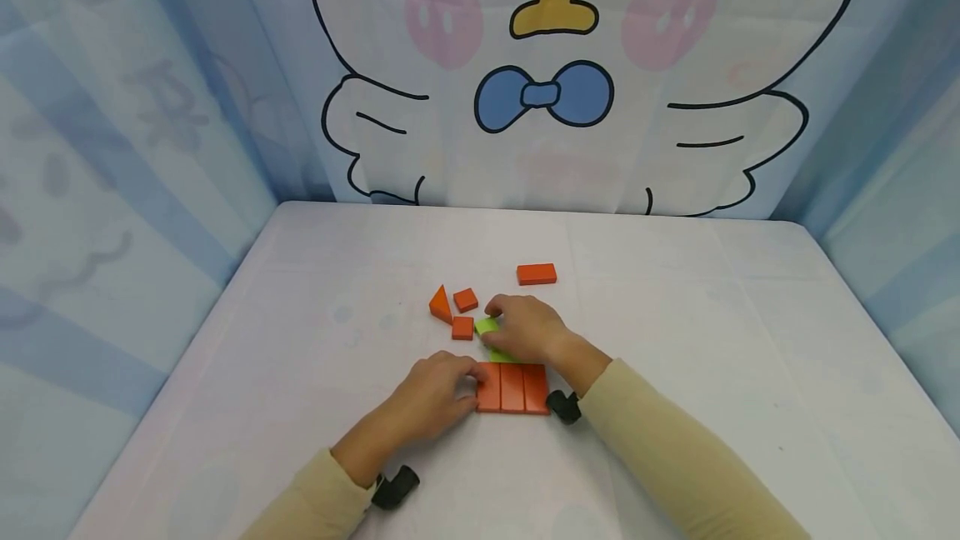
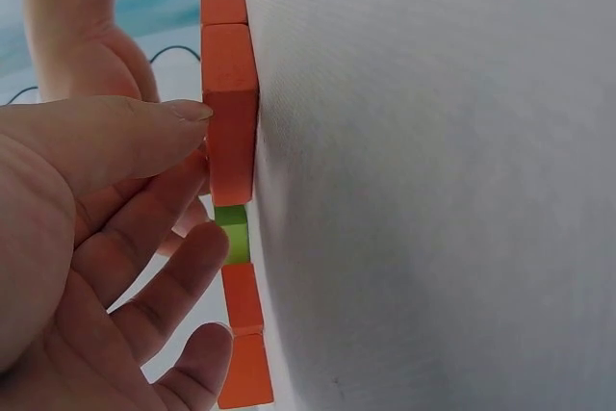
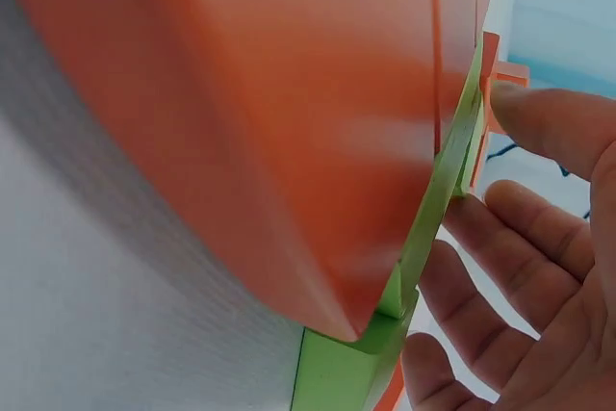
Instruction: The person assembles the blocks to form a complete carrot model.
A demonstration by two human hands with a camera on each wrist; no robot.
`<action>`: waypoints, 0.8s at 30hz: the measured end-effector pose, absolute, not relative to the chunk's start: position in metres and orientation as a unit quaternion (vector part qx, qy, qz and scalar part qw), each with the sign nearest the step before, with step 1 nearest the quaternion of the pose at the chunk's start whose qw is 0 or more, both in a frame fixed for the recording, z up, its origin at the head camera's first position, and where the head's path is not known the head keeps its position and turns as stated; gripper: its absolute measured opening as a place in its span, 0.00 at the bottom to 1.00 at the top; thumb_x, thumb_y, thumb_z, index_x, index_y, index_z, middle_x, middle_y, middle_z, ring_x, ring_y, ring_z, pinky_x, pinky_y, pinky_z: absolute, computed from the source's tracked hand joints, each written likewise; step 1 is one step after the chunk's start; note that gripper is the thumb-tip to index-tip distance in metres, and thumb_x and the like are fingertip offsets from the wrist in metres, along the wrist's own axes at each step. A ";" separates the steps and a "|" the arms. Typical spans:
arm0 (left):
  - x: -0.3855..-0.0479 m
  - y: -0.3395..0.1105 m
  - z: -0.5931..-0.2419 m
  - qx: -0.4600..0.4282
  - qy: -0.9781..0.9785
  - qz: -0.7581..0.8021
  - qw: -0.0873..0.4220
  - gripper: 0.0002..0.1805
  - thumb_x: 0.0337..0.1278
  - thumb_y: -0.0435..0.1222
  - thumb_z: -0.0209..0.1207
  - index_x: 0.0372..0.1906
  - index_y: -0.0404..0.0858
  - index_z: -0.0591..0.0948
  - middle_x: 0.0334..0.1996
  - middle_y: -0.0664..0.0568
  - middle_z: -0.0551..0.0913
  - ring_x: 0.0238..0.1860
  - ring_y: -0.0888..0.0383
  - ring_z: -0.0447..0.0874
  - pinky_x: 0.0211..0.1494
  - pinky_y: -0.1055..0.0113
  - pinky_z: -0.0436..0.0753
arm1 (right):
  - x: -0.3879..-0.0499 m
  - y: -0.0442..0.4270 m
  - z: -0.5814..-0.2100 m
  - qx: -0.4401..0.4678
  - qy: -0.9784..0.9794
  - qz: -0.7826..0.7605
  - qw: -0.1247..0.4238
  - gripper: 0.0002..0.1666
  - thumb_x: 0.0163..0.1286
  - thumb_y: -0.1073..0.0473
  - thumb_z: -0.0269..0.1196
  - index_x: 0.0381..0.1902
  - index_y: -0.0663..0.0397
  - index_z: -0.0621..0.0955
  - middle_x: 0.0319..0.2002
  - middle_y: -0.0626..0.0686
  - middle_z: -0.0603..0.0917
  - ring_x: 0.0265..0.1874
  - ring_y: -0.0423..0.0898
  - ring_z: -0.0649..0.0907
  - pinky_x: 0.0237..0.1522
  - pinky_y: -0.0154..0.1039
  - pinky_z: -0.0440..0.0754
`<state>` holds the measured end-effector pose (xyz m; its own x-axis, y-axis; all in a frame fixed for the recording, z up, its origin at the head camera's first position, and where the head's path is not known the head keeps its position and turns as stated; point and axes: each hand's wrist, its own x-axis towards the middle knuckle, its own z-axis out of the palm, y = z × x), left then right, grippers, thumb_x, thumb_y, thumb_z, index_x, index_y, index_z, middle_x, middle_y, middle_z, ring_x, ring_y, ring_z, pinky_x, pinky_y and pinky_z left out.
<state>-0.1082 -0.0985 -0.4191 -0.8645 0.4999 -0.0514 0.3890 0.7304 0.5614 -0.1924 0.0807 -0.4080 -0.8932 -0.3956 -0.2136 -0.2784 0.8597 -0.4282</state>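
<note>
In the head view, three orange rectangular blocks (image 1: pixel 512 388) lie side by side in a row. My left hand (image 1: pixel 431 394) rests its thumb and index fingertip against the row's left edge; in the left wrist view that thumb touches an orange block (image 2: pixel 231 132) while the other fingers spread loosely. Just beyond the row, my right hand (image 1: pixel 531 329) pinches a small green block (image 1: pixel 486 326) between thumb and index finger. Another green piece (image 1: pixel 501 356) borders the row's far side, partly hidden by this hand. The right wrist view shows green pieces (image 3: pixel 337 368) along the orange blocks' edge.
Two small orange square blocks (image 1: pixel 462 328) and an orange triangular block (image 1: pixel 441 305) lie left of the right hand. Farther back is an orange rectangular block (image 1: pixel 536 274). A white-covered table (image 1: pixel 712 315) holds everything, with printed curtains (image 1: pixel 135 148) on its sides.
</note>
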 end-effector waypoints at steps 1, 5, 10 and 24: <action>-0.108 -0.099 -0.419 0.240 0.924 0.279 0.100 0.13 0.59 0.33 0.68 0.49 0.40 0.85 0.44 0.58 0.84 0.52 0.53 0.78 0.58 0.54 0.76 | -0.192 0.081 -0.408 -0.176 0.953 -0.199 0.149 0.26 0.69 0.49 0.65 0.60 0.54 0.79 0.53 0.51 0.84 0.45 0.48 0.79 0.51 0.44 0.78; -0.108 -0.099 -0.419 0.240 0.924 0.280 0.101 0.13 0.58 0.32 0.69 0.49 0.40 0.85 0.44 0.58 0.84 0.52 0.53 0.78 0.58 0.54 0.77 | -0.192 0.081 -0.407 -0.174 0.952 -0.205 0.144 0.24 0.71 0.50 0.64 0.60 0.54 0.80 0.54 0.52 0.84 0.45 0.48 0.80 0.52 0.45 0.78; -0.108 -0.099 -0.419 0.240 0.924 0.279 0.101 0.13 0.58 0.32 0.68 0.49 0.40 0.85 0.44 0.58 0.84 0.52 0.53 0.79 0.58 0.54 0.77 | -0.191 0.082 -0.407 -0.179 0.951 -0.208 0.143 0.21 0.73 0.52 0.62 0.59 0.53 0.80 0.55 0.52 0.84 0.47 0.48 0.80 0.55 0.46 0.77; -0.108 -0.098 -0.418 0.236 0.925 0.277 0.106 0.13 0.58 0.32 0.69 0.48 0.40 0.85 0.43 0.57 0.84 0.51 0.53 0.79 0.57 0.54 0.77 | -0.190 0.086 -0.407 -0.193 0.945 -0.220 0.143 0.19 0.74 0.56 0.60 0.59 0.54 0.81 0.55 0.51 0.84 0.52 0.49 0.81 0.61 0.48 0.75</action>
